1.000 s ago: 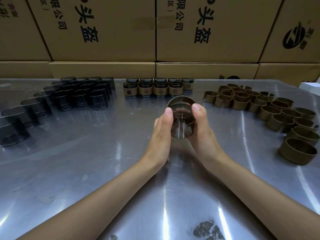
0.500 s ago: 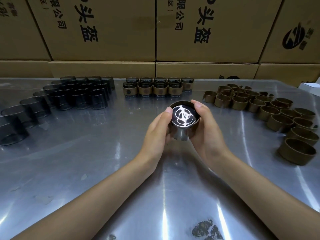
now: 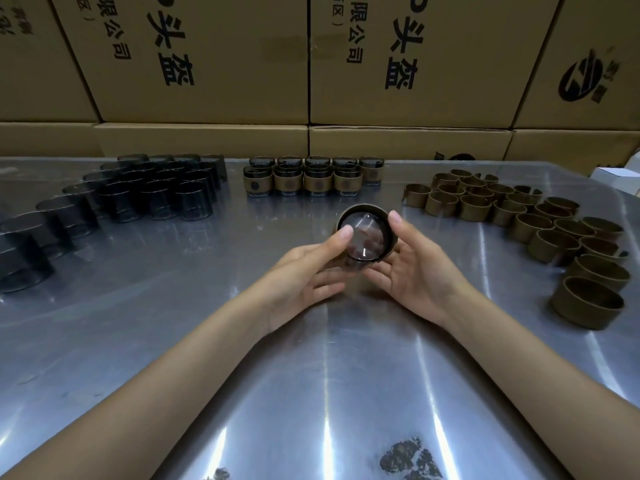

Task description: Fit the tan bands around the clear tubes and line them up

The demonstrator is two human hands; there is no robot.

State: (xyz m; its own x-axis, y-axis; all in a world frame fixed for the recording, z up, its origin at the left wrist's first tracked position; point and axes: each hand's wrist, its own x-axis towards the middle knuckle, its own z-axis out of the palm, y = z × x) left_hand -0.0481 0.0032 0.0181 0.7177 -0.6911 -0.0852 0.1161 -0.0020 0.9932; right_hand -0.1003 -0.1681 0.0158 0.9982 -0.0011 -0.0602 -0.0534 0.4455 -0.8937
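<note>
Your fingers (image 3: 341, 235) of both hands curl around one clear tube (image 3: 364, 239) with a tan band (image 3: 388, 221) on it, held tilted above the steel desk (image 3: 173, 323). Your left hand (image 3: 304, 275) grips its near-left side, your right hand (image 3: 412, 268) cradles the right. Finished tubes (image 3: 311, 180) line up beyond.

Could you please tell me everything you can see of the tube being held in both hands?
The tube is a short, clear, smoky cylinder with a tan band round it. It is tipped so one round end faces the camera, raised above the steel table. The left hand and right hand grip its sides.
</note>
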